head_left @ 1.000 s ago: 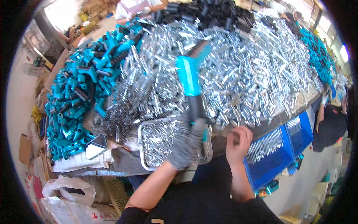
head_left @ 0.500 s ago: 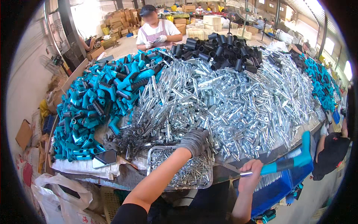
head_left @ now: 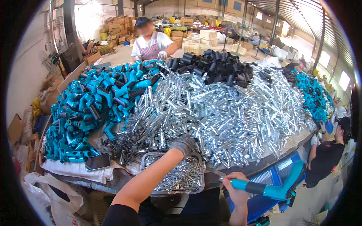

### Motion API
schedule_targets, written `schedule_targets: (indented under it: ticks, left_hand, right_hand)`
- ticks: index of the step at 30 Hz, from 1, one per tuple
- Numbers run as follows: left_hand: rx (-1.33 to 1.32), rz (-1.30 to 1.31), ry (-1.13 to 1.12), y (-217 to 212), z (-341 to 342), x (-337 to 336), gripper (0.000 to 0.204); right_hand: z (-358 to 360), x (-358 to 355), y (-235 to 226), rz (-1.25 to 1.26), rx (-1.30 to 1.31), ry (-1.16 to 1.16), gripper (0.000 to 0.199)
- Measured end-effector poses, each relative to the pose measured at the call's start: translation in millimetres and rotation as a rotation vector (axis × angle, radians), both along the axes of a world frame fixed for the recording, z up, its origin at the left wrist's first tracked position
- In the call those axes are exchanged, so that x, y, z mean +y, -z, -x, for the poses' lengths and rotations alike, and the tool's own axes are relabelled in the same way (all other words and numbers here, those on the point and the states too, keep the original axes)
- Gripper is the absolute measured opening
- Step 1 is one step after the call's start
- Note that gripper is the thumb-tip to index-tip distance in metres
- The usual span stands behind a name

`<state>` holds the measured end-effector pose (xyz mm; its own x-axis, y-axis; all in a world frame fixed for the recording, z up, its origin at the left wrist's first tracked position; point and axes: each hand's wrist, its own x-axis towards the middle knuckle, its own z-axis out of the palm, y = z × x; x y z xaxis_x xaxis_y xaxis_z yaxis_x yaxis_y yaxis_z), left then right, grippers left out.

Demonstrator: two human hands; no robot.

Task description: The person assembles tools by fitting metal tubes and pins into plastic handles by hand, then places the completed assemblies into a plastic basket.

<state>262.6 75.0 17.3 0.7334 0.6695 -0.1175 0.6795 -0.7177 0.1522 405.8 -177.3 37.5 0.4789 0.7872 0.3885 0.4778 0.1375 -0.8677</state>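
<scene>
A: Your left hand [head_left: 183, 143], gloved, is reaching into the silver tubes [head_left: 233, 113] just past the tray [head_left: 200, 158]; its fingers are buried, so I cannot tell how open it is.

B: And your right hand [head_left: 235, 186]?

A: It is gripping the teal handle [head_left: 269, 188] tight, holding it level off the table's edge, over the blue crate [head_left: 281, 173], probably keeping it clear of the pile.

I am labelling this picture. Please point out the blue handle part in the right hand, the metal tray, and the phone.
blue handle part [head_left: 277, 190], head view, on its bent blue body
metal tray [head_left: 201, 174], head view, on its right rim
phone [head_left: 97, 162], head view, on its dark screen
</scene>
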Motion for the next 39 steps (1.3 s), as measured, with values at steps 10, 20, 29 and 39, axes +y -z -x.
schedule_targets:
  ticks: [10,20,29,39]
  left_hand:
    - [-0.449,-0.007,-0.06,-49.7,43.8,-39.0,0.025]
    - [-0.965,0.657,-0.158,-5.9,133.8,-164.5,0.026]
    - [-0.669,0.37,0.014,-6.8,149.3,-172.0,0.032]
    - [-0.953,1.048,-0.048,-4.7,166.8,-177.6,0.034]
  right_hand:
    - [8.9,-17.9,12.3,-0.118,0.2,-0.258,0.025]
    - [65.2,-4.5,42.7,-0.121,0.741,-0.61,0.025]
    - [95.2,1.2,46.4,0.079,0.849,-0.651,0.023]
    - [94.5,1.6,32.1,0.041,0.785,-0.792,0.023]
